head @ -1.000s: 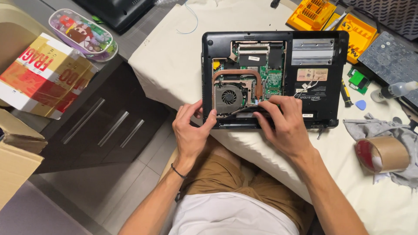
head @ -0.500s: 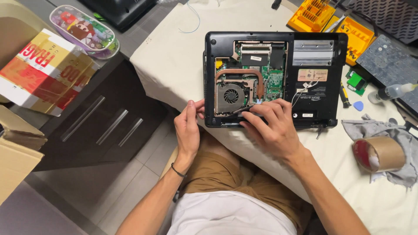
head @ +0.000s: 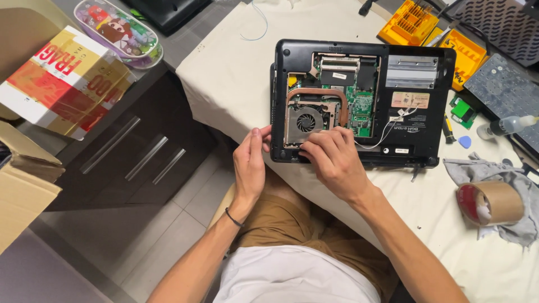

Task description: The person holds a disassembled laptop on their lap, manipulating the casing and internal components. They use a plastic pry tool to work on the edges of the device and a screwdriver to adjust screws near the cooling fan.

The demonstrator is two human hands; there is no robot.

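A black laptop (head: 418, 132) lies upside down on the white-covered table (head: 236, 73). Its bottom cover is off, showing the fan (head: 305, 122), a copper heat pipe and a green board. My left hand (head: 250, 165) grips the laptop's near-left corner with thumb and fingertips. My right hand (head: 334, 160) rests on the near edge just below the fan. Its fingers curl down onto the base, and what is under the fingertips is hidden.
A brown tape roll (head: 494, 203) sits on a grey cloth (head: 508, 171) at the right. Behind the laptop are yellow bit cases (head: 407, 22), a loose keyboard (head: 502, 84), a small green board (head: 463, 109) and a small bottle (head: 505, 124). A dark drawer cabinet (head: 129, 151) and cardboard boxes (head: 62, 84) stand at the left.
My right hand has slid left along the laptop's near edge toward the fan. My left hand has shifted from the front edge to the left corner.
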